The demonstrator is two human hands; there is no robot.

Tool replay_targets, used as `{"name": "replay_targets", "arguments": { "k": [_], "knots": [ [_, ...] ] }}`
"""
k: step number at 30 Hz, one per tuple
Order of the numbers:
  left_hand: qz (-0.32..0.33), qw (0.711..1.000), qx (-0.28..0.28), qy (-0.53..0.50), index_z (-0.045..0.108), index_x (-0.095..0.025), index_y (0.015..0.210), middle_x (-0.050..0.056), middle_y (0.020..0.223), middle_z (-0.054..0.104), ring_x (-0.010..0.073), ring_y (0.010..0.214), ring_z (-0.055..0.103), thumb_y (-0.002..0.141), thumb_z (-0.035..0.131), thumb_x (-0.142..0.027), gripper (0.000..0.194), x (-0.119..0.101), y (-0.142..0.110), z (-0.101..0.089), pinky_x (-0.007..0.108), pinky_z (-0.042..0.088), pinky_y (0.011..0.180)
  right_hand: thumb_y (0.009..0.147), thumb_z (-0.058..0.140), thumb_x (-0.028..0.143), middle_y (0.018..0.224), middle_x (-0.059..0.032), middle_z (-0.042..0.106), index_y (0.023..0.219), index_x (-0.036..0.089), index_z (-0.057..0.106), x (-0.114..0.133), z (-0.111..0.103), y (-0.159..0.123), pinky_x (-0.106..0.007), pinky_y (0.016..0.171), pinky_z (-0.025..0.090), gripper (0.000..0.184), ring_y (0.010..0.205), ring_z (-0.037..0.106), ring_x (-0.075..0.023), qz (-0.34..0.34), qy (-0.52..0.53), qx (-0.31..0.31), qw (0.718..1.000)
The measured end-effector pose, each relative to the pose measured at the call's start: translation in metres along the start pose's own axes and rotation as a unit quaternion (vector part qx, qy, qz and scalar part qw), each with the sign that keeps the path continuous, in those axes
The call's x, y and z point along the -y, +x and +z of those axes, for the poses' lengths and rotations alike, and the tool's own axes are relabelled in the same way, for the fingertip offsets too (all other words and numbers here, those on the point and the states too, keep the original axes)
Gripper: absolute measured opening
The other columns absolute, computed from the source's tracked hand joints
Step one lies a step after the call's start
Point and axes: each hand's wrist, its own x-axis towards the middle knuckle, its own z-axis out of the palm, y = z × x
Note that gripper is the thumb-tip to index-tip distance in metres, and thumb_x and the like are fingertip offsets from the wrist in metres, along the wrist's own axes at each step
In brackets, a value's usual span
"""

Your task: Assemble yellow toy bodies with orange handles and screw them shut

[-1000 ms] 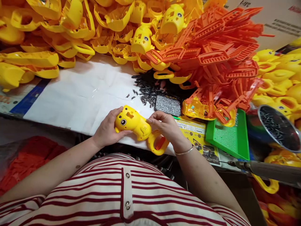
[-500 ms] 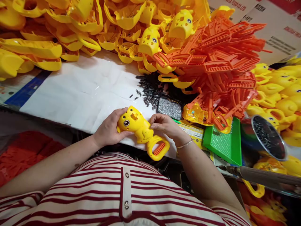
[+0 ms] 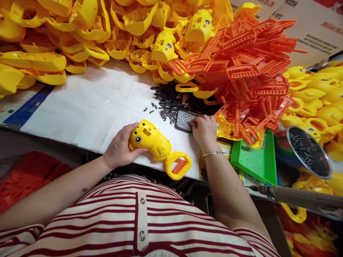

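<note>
My left hand (image 3: 122, 145) is closed round the head end of a yellow plastic animal-shaped toy (image 3: 160, 145), which has a painted eye, a ring handle and an orange ribbed trigger inside the ring. The toy lies tilted over the table's front edge, handle toward the lower right. My right hand (image 3: 204, 130) reaches to a small dark tray (image 3: 184, 120) filled with tiny silvery pieces, probably screws. Its thumb and fingers are pinched together at the tray's right side; what they hold, if anything, is hidden.
Black cylindrical pieces (image 3: 171, 103) lie heaped behind the tray. Yellow toy shells (image 3: 134, 21) pile along the back, orange trigger parts (image 3: 249, 60) at the right. A green perforated tray (image 3: 254, 160), a metal bowl of dark pieces (image 3: 308, 151) and a powered screwdriver (image 3: 300, 198) sit at right.
My right hand has left the toy's side and moved right and up to the tray of tiny pieces. My left hand still holds the toy in nearly the same spot.
</note>
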Motion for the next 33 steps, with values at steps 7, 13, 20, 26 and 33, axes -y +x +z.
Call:
{"name": "replay_targets", "arguments": {
  "k": [7,13,20,26,33],
  "knots": [
    [0.008,1.000,-0.011,0.003,0.033,-0.024,0.143,0.012,0.129,0.058,0.0278,0.116,0.063,0.075,0.075,-0.036,0.081,0.000,0.002,0.001,0.042,0.055,0.097,0.081,0.055,0.027,0.088,-0.0142,0.072,0.083,0.017,0.072,-0.004,-0.004,0.007,-0.041,0.079,0.045,0.020,0.082,0.060,-0.0265,0.065,0.115,-0.023,0.991],
    [-0.002,1.000,-0.021,0.016,0.034,-0.022,0.143,0.014,0.130,0.058,0.0294,0.118,0.062,0.076,0.075,-0.041,0.080,0.004,-0.005,0.003,0.043,0.054,0.099,0.075,0.062,0.029,0.080,-0.0079,0.070,0.083,0.015,0.070,0.000,0.001,0.007,-0.033,0.070,0.044,0.018,0.072,0.057,-0.0182,0.131,0.261,-0.019,0.956],
    [0.030,0.998,-0.028,0.048,0.034,-0.021,0.145,0.016,0.127,0.060,0.0310,0.115,0.063,0.076,0.074,-0.040,0.082,0.006,-0.007,-0.002,0.043,0.055,0.097,0.067,0.072,0.039,0.050,0.0056,0.049,0.062,0.019,0.057,0.015,-0.009,-0.001,-0.027,0.053,0.033,0.026,0.050,0.041,-0.0092,0.199,0.425,0.002,0.883],
    [0.066,0.994,-0.037,0.073,0.032,-0.019,0.147,0.016,0.124,0.060,0.0304,0.112,0.065,0.077,0.074,-0.040,0.085,0.004,-0.005,-0.006,0.041,0.057,0.093,0.052,0.083,0.034,0.060,0.0036,0.059,0.071,0.016,0.066,0.030,-0.026,-0.003,-0.027,0.056,0.041,0.031,0.054,0.049,-0.0074,0.215,0.612,0.070,0.758],
    [0.066,0.995,-0.027,0.067,0.032,-0.019,0.148,0.017,0.126,0.059,0.0312,0.114,0.064,0.076,0.076,-0.037,0.086,0.003,-0.006,-0.009,0.042,0.057,0.094,0.062,0.077,0.027,0.067,0.0010,0.065,0.075,0.018,0.070,0.042,-0.028,-0.009,-0.030,0.063,0.049,0.017,0.059,0.055,-0.0101,0.174,0.603,0.056,0.777]
  ]
}}
